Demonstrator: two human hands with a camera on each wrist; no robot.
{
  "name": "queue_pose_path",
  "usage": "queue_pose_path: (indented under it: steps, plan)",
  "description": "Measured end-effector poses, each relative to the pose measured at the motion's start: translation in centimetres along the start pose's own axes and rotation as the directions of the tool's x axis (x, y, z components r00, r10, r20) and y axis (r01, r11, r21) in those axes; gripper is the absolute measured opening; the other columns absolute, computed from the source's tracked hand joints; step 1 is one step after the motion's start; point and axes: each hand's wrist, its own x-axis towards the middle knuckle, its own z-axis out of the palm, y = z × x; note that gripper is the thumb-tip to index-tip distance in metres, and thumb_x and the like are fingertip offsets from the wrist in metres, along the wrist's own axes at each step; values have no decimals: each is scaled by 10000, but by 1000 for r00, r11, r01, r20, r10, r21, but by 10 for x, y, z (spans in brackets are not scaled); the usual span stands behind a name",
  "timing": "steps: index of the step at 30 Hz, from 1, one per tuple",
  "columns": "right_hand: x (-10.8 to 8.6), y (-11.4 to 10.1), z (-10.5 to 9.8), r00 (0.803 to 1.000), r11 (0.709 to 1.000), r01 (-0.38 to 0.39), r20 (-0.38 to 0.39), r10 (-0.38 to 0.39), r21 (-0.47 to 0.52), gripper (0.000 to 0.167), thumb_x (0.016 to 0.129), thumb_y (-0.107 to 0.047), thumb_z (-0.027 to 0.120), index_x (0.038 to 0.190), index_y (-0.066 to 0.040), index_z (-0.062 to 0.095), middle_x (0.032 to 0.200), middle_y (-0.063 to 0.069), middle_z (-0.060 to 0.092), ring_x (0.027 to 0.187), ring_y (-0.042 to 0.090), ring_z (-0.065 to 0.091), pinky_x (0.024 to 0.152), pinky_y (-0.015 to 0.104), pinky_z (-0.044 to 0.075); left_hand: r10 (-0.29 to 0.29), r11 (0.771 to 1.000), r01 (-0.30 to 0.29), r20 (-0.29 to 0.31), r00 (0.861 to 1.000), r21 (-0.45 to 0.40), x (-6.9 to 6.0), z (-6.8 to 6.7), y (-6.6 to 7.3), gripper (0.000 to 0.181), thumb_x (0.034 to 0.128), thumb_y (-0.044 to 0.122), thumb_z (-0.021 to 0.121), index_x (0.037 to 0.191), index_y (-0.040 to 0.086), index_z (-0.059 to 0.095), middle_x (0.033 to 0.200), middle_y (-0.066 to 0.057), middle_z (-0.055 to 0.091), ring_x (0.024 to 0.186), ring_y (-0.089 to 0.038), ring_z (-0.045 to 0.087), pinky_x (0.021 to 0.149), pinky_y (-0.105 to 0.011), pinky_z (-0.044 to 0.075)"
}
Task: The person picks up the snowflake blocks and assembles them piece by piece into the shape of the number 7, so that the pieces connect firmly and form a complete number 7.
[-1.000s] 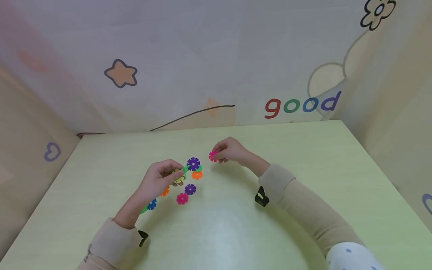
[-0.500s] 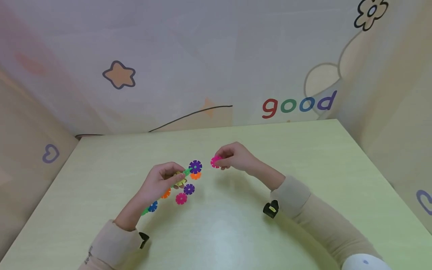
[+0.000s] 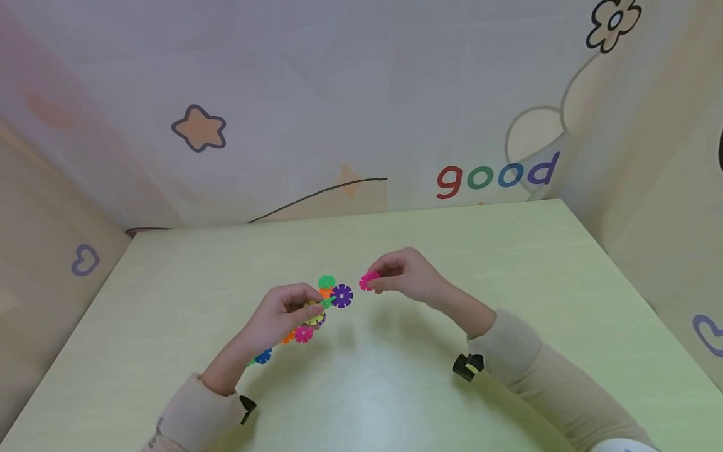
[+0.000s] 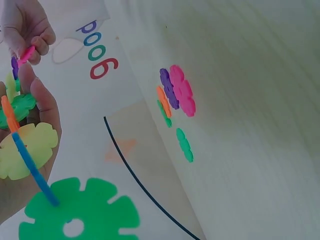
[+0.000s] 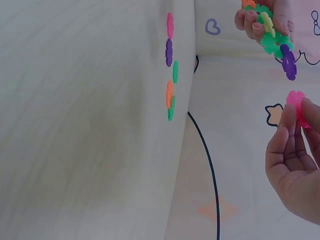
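In the head view the left hand (image 3: 285,314) pinches a chain of joined, notched flower discs above the table. A purple disc (image 3: 341,295) is at its far right end, and a blue disc (image 3: 263,356) shows at the lower left. The left wrist view shows a big green disc (image 4: 100,210) at the near end, joined to a blue one (image 4: 32,165), with a yellow disc (image 4: 30,150) beyond. The right hand (image 3: 411,276) holds a pink disc (image 3: 368,280) between thumb and fingers, a small gap from the purple disc.
Loose discs lie on the table (image 3: 452,251), among them a pink one (image 3: 304,333), an orange one (image 3: 326,292) and a green one (image 3: 327,282). Printed cloth walls (image 3: 305,94) stand behind the table and at both sides.
The left hand has moved right and slightly nearer with the chain. The right hand has also shifted right and nearer, still pinching the pink disc.
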Motion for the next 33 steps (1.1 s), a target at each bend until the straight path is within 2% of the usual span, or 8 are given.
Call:
queue_pose_path:
  steps: [4, 10, 13, 18, 20, 23, 27, 33]
  plan:
    - [-6, -1, 4, 1000, 1000, -15, 7, 15, 14, 121, 808, -40, 672, 919, 8, 683, 864, 80, 678, 792, 308, 625, 776, 425, 507, 2, 999, -1, 27, 1000, -39, 0, 4, -2, 132, 870, 27, 590, 982, -37, 617, 859, -177, 613, 765, -344, 635, 677, -365, 539]
    - [-10, 3, 10, 1000, 999, 13, 21, -14, 33, 113, 801, -18, 672, 909, 11, 688, 861, 86, 678, 830, 356, 620, 773, 419, 510, 19, 1000, -18, 45, 999, -25, 0, 8, -3, 123, 871, 24, 587, 975, -36, 616, 833, -138, 618, 710, -236, 649, 661, -326, 541]
    - [-10, 5, 10, 999, 999, 27, 19, -28, 36, 112, 799, -18, 675, 906, 9, 692, 863, 88, 679, 840, 361, 620, 756, 372, 518, 8, 1000, -7, 46, 999, -26, -1, 8, -3, 122, 871, 27, 588, 972, -34, 618, 831, -133, 616, 727, -287, 646, 661, -325, 541]
    - [-10, 6, 11, 998, 998, 47, 32, -48, 30, 102, 796, -10, 676, 893, 15, 694, 852, 92, 677, 817, 363, 617, 749, 440, 511, 2, 999, -1, 47, 999, -39, -1, 8, -5, 130, 866, 23, 594, 975, -43, 618, 847, -156, 612, 763, -393, 625, 663, -345, 542]
    - [-9, 7, 12, 998, 999, 49, 41, -50, 23, 95, 795, -11, 676, 885, 8, 698, 843, 83, 677, 818, 386, 606, 752, 490, 497, 4, 999, -3, 49, 999, -34, -1, 9, -5, 128, 865, 26, 596, 972, -40, 621, 848, -152, 613, 752, -372, 631, 661, -333, 542]
    - [-9, 7, 13, 997, 998, 62, 45, -62, 12, 79, 792, -12, 680, 866, 3, 701, 825, 74, 675, 814, 417, 594, 737, 502, 496, 13, 999, -12, 49, 999, -36, -1, 9, -5, 121, 865, 22, 595, 963, -42, 624, 838, -139, 610, 732, -345, 638, 656, -330, 542]
    - [-9, 8, 15, 995, 995, 96, 32, -96, 10, 61, 783, -1, 685, 839, 17, 701, 805, 82, 677, 775, 350, 619, 718, 461, 512, 21, 999, -19, 39, 999, -43, 0, 11, -5, 103, 869, 16, 587, 936, -51, 626, 809, -130, 604, 690, -281, 640, 649, -376, 541]
    - [-8, 8, 18, 993, 993, 114, 3, -114, -35, 59, 780, -8, 688, 831, 16, 706, 797, 81, 676, 732, 189, 626, 680, 372, 520, -3, 996, 6, 35, 999, -91, 0, 15, -4, 94, 866, 9, 589, 910, -67, 622, 793, -120, 580, 686, -227, 617, 656, -419, 537]
